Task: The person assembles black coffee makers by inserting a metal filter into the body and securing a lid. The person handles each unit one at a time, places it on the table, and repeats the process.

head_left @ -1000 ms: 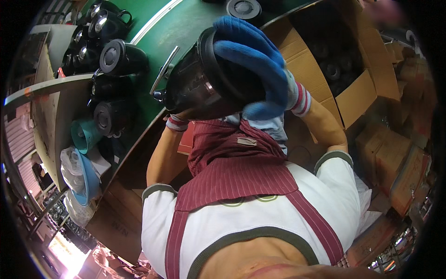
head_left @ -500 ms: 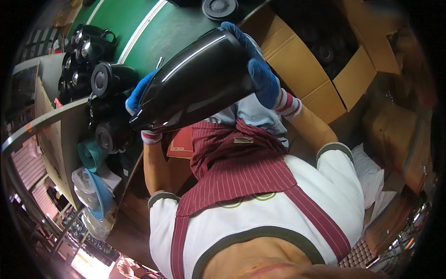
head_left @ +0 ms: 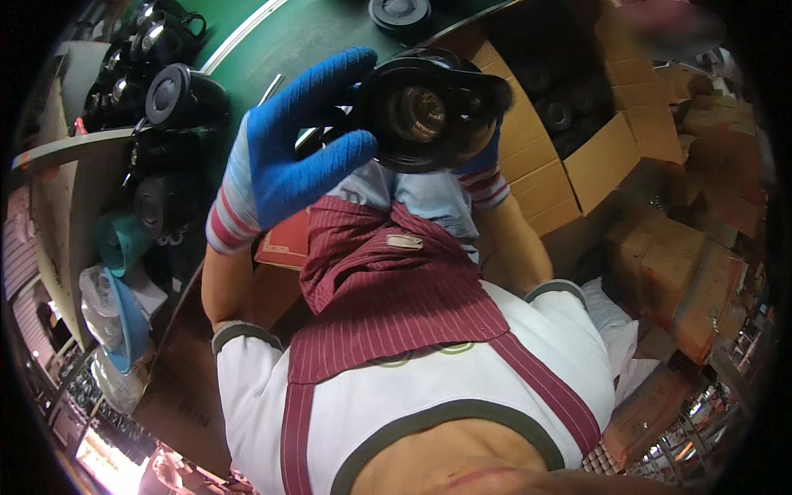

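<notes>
A glossy black jug is held up over my lap, its open mouth and spout turned toward me so that its hollow inside shows. My right hand, in a blue knit glove with a striped cuff, supports it from behind on the right; most of those fingers are hidden by the jug. At the jug's left side is my left hand, gloved the same way, with thumb and fingers spread apart. Its fingertips come close to the jug's side; whether they touch it I cannot tell.
Several black jugs stand and lie along the left of the green work surface. A round black lid-like piece is at the far edge. To the right, an open cardboard box holds dark round pieces. Basins hang lower left.
The jug has swung from lying sideways between both hands to having its mouth toward me. My left hand has come off its spout end and spread its fingers.
</notes>
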`<state>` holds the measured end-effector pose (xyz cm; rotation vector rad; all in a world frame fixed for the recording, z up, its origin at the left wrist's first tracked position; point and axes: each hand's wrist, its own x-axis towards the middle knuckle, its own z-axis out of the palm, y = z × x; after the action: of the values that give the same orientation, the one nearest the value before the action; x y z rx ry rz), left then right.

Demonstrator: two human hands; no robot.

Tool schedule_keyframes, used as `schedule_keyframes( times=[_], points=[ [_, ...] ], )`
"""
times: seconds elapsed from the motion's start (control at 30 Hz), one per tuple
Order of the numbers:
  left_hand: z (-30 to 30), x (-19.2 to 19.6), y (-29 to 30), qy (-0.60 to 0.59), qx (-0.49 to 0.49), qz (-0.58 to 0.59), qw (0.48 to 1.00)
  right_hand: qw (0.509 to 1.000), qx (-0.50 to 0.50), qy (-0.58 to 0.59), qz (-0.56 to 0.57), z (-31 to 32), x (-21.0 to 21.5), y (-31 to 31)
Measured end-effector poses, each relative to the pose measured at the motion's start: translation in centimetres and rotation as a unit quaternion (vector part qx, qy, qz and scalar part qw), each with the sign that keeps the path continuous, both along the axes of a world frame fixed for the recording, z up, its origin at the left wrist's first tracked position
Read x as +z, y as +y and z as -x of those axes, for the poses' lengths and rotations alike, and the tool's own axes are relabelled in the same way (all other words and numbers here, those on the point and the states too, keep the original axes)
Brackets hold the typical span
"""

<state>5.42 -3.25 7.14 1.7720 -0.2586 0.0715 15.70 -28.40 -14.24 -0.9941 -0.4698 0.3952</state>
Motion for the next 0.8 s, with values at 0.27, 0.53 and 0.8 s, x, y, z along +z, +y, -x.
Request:
schedule_keyframes(
  times=[0.27, 0.53, 0.8],
  points=[
    [1.0, 0.4, -2.4, -0.077, 0.055, 0.009, 0.995, 0.992, -0.025, 0.103, -0.071, 0.9, -1.4, -1.0],
    [1.8, -3.8, -2.9, -0.258, 0.159, -0.048, 0.952, 0.995, -0.066, 0.036, -0.068, 0.2, 4.2, -1.4],
    [3.5, -7.5, 1.5, 0.197, -0.073, 0.589, 0.780, 0.823, -0.081, -0.555, 0.088, -2.4, 14.8, -1.0]
  ],
)
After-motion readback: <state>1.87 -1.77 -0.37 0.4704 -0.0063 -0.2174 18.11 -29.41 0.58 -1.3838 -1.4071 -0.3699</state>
